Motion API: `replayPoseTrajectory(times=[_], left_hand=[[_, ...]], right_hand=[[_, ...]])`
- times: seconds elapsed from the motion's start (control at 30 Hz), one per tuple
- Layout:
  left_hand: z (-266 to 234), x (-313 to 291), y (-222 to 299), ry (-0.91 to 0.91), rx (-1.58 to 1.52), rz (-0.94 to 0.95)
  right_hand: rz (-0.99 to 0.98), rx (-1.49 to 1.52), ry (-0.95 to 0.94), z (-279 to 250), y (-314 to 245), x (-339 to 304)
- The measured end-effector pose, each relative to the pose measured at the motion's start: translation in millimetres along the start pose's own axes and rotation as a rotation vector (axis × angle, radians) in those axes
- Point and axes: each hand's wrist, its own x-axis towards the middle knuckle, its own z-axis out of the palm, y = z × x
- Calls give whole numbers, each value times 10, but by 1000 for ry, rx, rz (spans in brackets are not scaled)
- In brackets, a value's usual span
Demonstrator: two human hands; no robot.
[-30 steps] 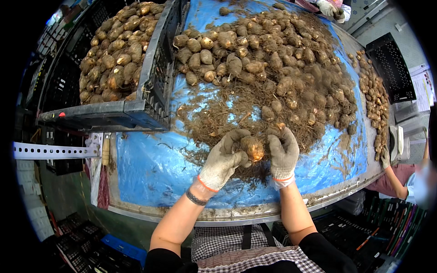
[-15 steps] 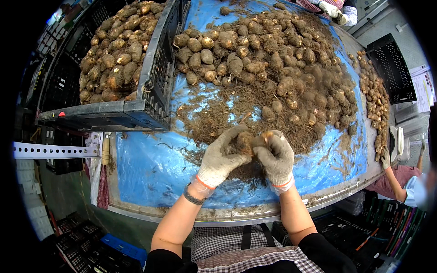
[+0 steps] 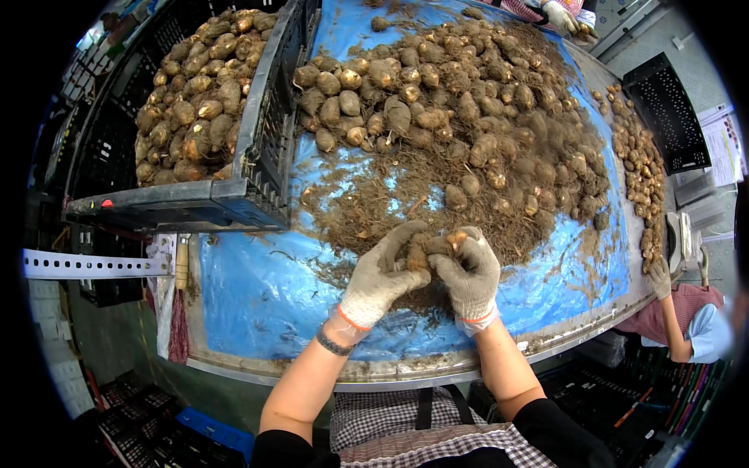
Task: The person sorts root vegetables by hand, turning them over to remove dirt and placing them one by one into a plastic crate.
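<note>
My left hand (image 3: 378,271), in a dirty pale glove, is closed around a brown, hairy taro corm (image 3: 418,251). Gloved too, my right hand (image 3: 473,273) pinches a second taro corm (image 3: 456,237) with a pale orange end. The two corms meet or nearly meet between my fingers; their contact is partly hidden. Both hands are just above loose root fibres and soil on a blue plastic sheet (image 3: 257,304). Beyond them spreads a large heap of taro corms (image 3: 484,101) mixed with dark fibre.
At the left, a black crate (image 3: 148,199) holds many taro corms. Smaller corms (image 3: 641,168) line the table's right side, by another black crate (image 3: 667,113). Another person's gloved hands (image 3: 563,17) show at the far edge; a co-worker's gloved hand (image 3: 660,279) reaches in at right.
My hands stay together, with the corms turned slightly between the fingers. The view has shifted a little. The co-worker's arm at the right has moved slightly.
</note>
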Motion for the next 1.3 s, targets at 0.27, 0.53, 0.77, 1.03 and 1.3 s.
replayPoseTrajectory(times=[0.27, 0.53, 0.77, 1.03, 1.3], left_hand=[[51, -9, -13, -20, -12, 9], [-22, 7, 1, 34, 199, 70], [17, -22, 7, -7, 329, 65], [62, -28, 25, 16, 330, 73], [56, -12, 13, 22, 292, 27]], right_hand=[[389, 428, 193, -129, 243, 94], [109, 166, -37, 28, -138, 60], [83, 193, 60, 63, 22, -7], [387, 426, 244, -80, 147, 90], [-11, -20, 8, 4, 51, 49]])
